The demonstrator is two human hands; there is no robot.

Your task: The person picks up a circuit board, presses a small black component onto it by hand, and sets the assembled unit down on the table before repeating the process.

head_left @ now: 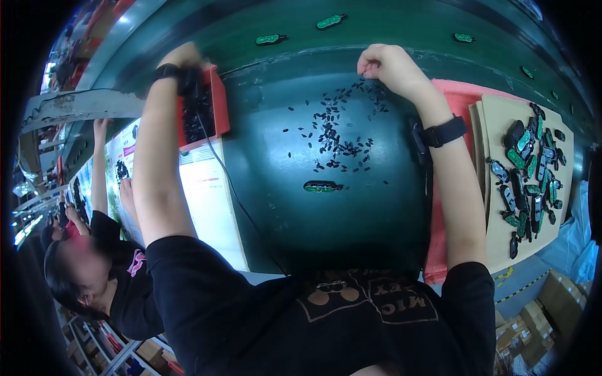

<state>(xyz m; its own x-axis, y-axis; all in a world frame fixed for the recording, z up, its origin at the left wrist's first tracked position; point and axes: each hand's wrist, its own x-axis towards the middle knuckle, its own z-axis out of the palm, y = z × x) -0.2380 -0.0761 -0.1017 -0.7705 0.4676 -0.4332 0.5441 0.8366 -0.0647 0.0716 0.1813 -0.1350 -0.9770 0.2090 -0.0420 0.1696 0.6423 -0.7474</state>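
My left hand (180, 56) is at the far end of a red bin (219, 103) filled with small black pieces (199, 113). Its fingers are smeared and partly hidden behind the wrist. Over the far side of the green work surface, my right hand (390, 67) has its fingers curled together; whatever they hold, if anything, is hidden. Below it, many small black oval parts (329, 128) lie scattered. Nearer to me, a small oblong device with a green circuit board and black casing (322, 187) lies on the surface, touched by neither hand.
Several green circuit-board units (269, 39) sit on the green belt (401, 28) beyond. At right, cardboard sheets (501, 241) bearing a pile of units rest on a red tray (437, 250). A thin cable (229, 182) crosses at left, where a co-worker (113, 282) sits.
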